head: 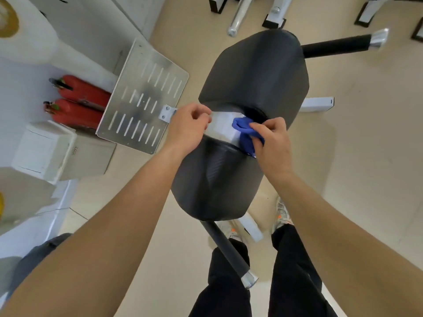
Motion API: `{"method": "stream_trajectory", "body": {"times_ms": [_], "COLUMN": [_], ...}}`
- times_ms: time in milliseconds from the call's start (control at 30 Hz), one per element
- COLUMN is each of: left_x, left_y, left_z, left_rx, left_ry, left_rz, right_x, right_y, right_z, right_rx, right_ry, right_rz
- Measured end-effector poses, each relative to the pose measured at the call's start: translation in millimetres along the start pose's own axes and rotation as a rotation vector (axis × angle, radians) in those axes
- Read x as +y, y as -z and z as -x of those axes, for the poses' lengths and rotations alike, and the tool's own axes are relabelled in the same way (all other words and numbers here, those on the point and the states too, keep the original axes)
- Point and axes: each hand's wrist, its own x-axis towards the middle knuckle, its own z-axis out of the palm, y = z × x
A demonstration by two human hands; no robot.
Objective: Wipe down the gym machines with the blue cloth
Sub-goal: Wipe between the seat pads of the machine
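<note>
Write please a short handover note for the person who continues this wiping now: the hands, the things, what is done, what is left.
Right hand: pinches the blue cloth and holds it on the silver bar between the far pad and the near pad.
Left hand: rests on the same bar, fingers curled; I cannot confirm a grip.
Done: the picture does not show which surfaces are wiped.
Left, probably: both pads, the black handles, the slotted metal plate.
</note>
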Motion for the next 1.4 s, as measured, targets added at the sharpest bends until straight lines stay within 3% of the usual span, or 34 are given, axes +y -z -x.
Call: {"method": "stream_trajectory", "body": {"times_ms": [67,200,500,667,967,1167,1300,1400], "left_x": [-13,-24,-15,-19,-20,-22,-23,-23], "left_y": [-1,-12,-26,-33,-33,-29,-22,-16], "left_z": [-10,-13,-20,-25,-28,-21,-5,6], "left_rx": [-0.012,-0.042,-0.073,-0.112,-0.083,-0.075,-0.098,-0.16], "left_ry": [0.034,0.014,-0.074,-0.078,-0.093,-0.075,-0.099,-0.031], "left_rz": [0.008,0.002,-0.106,-0.157,-0.16,-0.175,-0.14,0.03], "right_x": [2,8,0,34,-16,13,-28,-46], "right_y": [-8,-11,-19,-24,-25,-21,-15,-5], "right_z": [6,22,6,15,7,4,-7,-10], "right_rx": [-0.033,-0.159,-0.053,-0.108,0.026,-0.081,-0.076,-0.103], "right_ry": [0.011,-0.18,-0.3,-0.598,-0.352,-0.626,-0.454,-0.36], "right_rz": [-0.038,-0.192,-0.318,-0.322,-0.361,-0.338,-0.309,-0.253]}}
